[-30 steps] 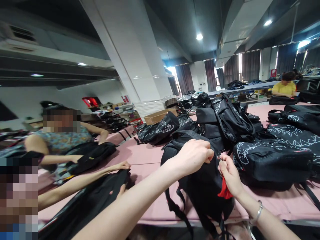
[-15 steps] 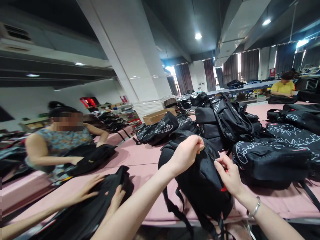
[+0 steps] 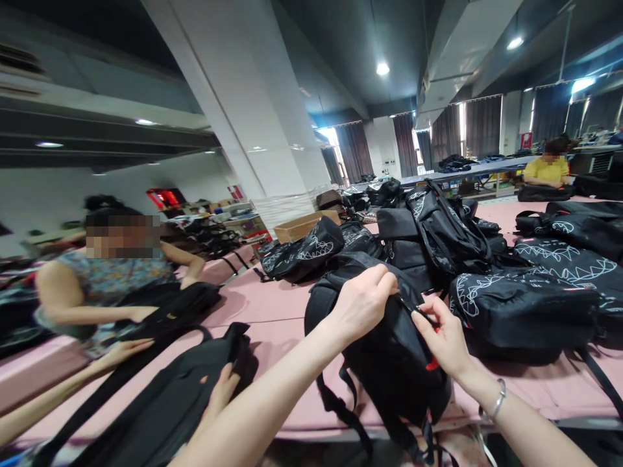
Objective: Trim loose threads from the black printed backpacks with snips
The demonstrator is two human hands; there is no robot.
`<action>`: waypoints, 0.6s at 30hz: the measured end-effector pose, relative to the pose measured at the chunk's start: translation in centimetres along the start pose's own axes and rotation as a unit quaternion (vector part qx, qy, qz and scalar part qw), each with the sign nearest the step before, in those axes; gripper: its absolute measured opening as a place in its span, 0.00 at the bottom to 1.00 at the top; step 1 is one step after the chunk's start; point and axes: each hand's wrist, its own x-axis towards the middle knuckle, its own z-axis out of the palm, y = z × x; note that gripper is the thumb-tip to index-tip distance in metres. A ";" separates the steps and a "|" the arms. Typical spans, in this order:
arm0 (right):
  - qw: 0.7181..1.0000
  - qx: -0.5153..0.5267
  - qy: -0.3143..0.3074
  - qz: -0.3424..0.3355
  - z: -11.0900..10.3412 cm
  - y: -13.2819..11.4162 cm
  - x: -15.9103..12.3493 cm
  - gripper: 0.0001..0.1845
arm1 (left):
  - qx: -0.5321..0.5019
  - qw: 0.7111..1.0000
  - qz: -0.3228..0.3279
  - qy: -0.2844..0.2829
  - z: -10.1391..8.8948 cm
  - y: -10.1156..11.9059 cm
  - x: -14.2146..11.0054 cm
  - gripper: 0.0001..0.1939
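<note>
A black backpack (image 3: 389, 370) stands upright at the near edge of the pink table (image 3: 272, 311), its straps hanging over the edge. My left hand (image 3: 363, 301) is closed on the fabric at the backpack's top. My right hand (image 3: 438, 337) pinches a thin black strap or zipper pull just right of it, and something small and red shows under its palm. A bracelet sits on my right wrist.
Several black backpacks with white line patterns (image 3: 525, 305) are piled on the table to the right and behind. At the left a co-worker's hands (image 3: 221, 389) hold another black bag (image 3: 170, 402). A seated person (image 3: 107, 279) handles a bag farther left. A cardboard box (image 3: 299, 227) stands behind.
The red piece that hung below my right hand is now mostly hidden. My right hand shifted up to pinch the strap. The co-worker at the left pulled a black bag closer.
</note>
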 end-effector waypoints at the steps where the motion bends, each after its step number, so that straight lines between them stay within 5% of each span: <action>1: 1.000 -0.006 -0.008 -0.009 0.0 -0.1 0.1 0.12 | -0.016 1.000 -0.007 0.019 0.3 -0.2 -0.2 0.10; 12: 0.987 -0.137 -0.039 -0.074 0.0 -1.0 1.0 0.11 | -0.089 0.992 -0.023 0.087 0.6 0.5 -0.7 0.08; 16: 0.994 -0.075 -0.014 -0.075 -0.8 -0.6 0.0 0.09 | -0.209 0.958 -0.102 0.170 -0.3 -0.9 -1.5 0.13; 18: 0.996 -0.048 -0.009 -0.073 -1.3 0.0 -1.4 0.07 | -0.248 0.925 -0.203 0.205 -0.2 -3.2 -2.7 0.18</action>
